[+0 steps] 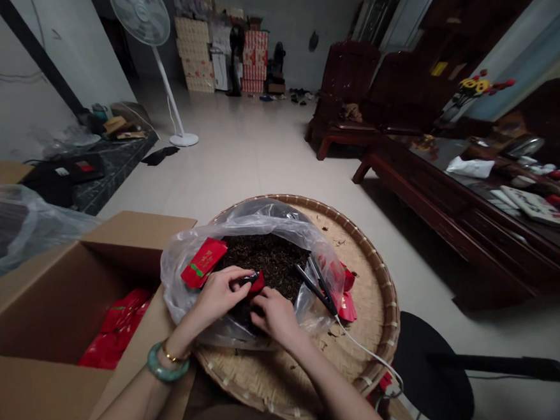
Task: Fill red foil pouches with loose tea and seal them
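Observation:
My left hand (222,293) is closed on a small red packet (257,284), whose dark side or mouth shows by the fingertips. Close beside it, my right hand (276,316) has its fingers curled inward, low over the loose dark tea leaves (270,254). What those fingers hold, if anything, is hidden. The leaves fill an open clear plastic bag (176,254). Several flat red packets (205,262) lie on the bag's left edge. A black two-armed clamp tool (320,288) with a white cord rests over the right edge.
The bag sits in a round woven bamboo tray (374,293). At left, an open cardboard box (28,307) contains red packets (121,327). More red packets (347,304) lie right of the bag. A black round base (434,374) stands at right, beyond it a dark wooden table (417,226).

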Demonstrator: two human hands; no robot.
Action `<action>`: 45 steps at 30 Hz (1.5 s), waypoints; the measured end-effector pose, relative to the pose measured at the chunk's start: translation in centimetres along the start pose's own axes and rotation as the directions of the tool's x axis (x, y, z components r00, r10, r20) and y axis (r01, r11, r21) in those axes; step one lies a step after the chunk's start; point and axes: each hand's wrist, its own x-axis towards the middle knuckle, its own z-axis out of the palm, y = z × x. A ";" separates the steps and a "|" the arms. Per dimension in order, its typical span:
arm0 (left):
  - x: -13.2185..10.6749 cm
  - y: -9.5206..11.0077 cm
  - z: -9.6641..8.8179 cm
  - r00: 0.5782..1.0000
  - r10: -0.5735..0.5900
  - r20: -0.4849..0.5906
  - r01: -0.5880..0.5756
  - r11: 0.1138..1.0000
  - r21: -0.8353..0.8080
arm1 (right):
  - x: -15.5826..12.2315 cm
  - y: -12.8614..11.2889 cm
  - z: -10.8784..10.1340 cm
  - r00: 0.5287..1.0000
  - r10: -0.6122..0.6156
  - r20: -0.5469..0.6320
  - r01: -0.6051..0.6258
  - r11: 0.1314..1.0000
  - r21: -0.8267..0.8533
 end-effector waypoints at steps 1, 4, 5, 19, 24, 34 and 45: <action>0.0 0.1 0.0 1.000 -0.007 0.001 0.007 1.000 -0.003 | -0.1 0.6 -0.2 1.000 0.006 -0.028 -0.004 0.998 0.070; 0.0 0.4 0.0 1.000 -0.012 -0.001 0.012 1.000 -0.003 | -0.5 2.3 -0.9 0.993 0.061 -0.105 -0.032 0.965 0.259; 0.0 0.5 0.0 1.000 -0.008 -0.001 0.008 1.000 0.000 | -0.7 2.8 -1.2 0.988 0.084 -0.131 -0.039 0.949 0.311; 0.2 2.4 0.9 0.996 0.021 0.083 -0.022 1.000 0.007 | -0.2 -0.2 -7.9 0.931 -0.037 -0.363 0.167 0.928 0.334; 0.1 2.3 1.1 0.995 0.015 0.097 -0.015 1.000 0.009 | 0.4 -0.7 -7.6 0.951 -0.114 -0.288 0.153 0.981 0.116; 0.1 2.1 1.1 0.996 0.035 0.086 -0.034 0.999 -0.010 | 0.2 -0.1 -6.7 0.902 -0.201 -0.382 0.266 0.956 0.126; -0.4 0.5 0.5 0.956 0.281 0.086 -0.289 0.952 0.100 | -1.3 1.2 -5.7 0.930 -0.186 -0.317 0.245 0.957 0.156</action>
